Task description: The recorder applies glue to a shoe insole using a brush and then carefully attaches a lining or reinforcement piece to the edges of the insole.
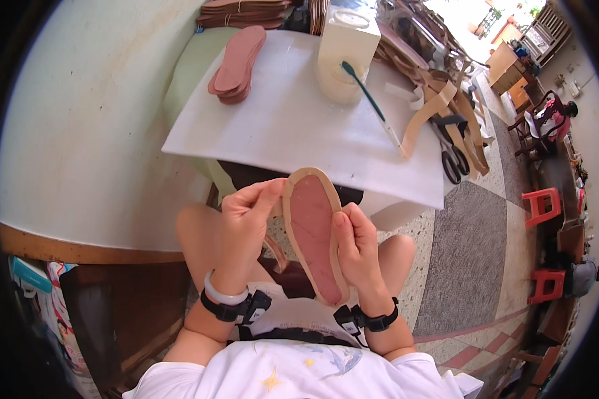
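White star-print shirt, black wristbands, pale bangle.

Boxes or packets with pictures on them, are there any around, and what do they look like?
Printed packages: lower left, beside the dark wooden furniture; flat shapes in teal, white and pink, with a picture on one.
White container: back of the white table; blocky, cream-white, no label that can be made out.
No signs or screens can be made out.

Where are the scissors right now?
In the head view the black-handled scissors lie at the right edge of the white table, beside the tan strips, up and to the right of the right hand.
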The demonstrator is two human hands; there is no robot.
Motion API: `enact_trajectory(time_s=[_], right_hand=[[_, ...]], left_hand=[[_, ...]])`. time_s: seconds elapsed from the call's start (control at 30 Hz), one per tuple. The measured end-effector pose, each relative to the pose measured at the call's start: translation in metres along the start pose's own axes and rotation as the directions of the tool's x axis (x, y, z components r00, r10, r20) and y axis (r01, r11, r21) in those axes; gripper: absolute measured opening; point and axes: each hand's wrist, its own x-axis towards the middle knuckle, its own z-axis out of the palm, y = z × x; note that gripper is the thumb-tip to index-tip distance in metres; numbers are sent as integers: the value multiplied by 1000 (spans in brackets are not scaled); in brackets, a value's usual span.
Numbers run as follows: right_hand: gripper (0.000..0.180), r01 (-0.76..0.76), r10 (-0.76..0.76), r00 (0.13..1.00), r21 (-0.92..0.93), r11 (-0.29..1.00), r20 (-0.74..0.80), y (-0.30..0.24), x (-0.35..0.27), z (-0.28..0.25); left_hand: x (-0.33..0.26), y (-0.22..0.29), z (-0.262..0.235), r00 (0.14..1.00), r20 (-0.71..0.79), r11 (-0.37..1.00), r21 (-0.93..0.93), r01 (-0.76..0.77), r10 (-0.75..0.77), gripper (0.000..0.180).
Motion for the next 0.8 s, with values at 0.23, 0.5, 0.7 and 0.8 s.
enact_trajectory(time_s=[0.23,0.5,0.7,0.8], right_hand=[[24,-52,52,999,-6,999,13,10,-2,1],[30,-131,118,989,145,981,93,9,8,-2],[32,-87,85,994,26,996,75,14,13,0],[32,-51,52,996,-11,999,66,12,9,-3]], left_hand=[[-5,-5,-2,993,51,993,49,107,-110,28],[-5,-4,8,999,22,997,52,48,-49,34],[-4,-10,9,996,70,997,66,51,-55,33],[2,-15,2,987,129,995,42,94,-99,33]])
